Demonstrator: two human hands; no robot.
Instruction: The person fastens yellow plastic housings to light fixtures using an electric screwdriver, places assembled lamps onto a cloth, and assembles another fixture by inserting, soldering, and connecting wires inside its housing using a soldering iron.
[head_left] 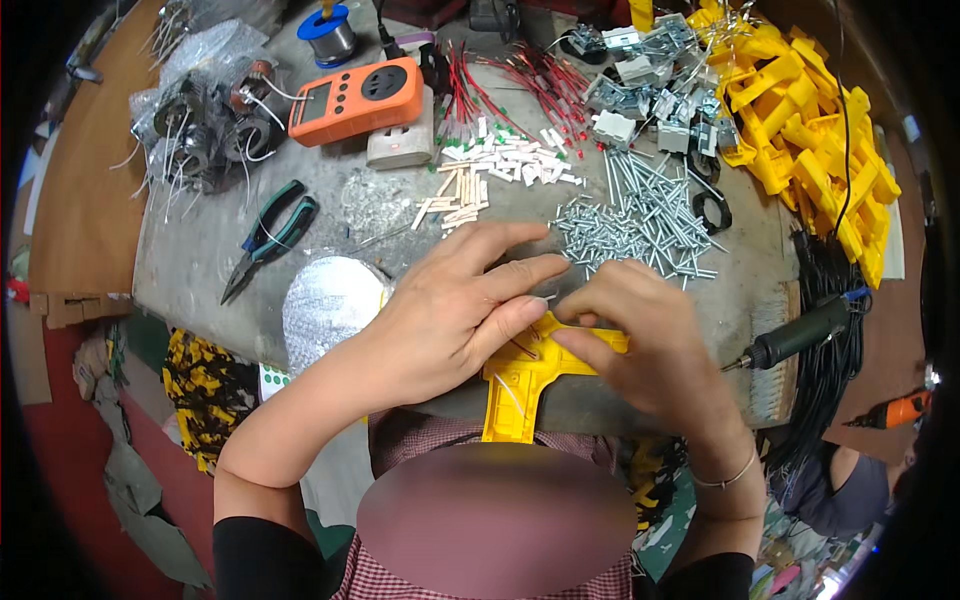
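I'd call the yellow plastic housing (542,370) part-wired, uncovered; left hand (448,305) and right hand (648,335) over it, grasp unclear.

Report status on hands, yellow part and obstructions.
Left hand, right hand at yellow part, partly hiding it. Thin white piece inside. Screw pile just beyond hands.

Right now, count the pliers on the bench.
1: the teal-and-black pliers lie on the bench, left of the left hand, near the silvery pad. Others may be hidden.
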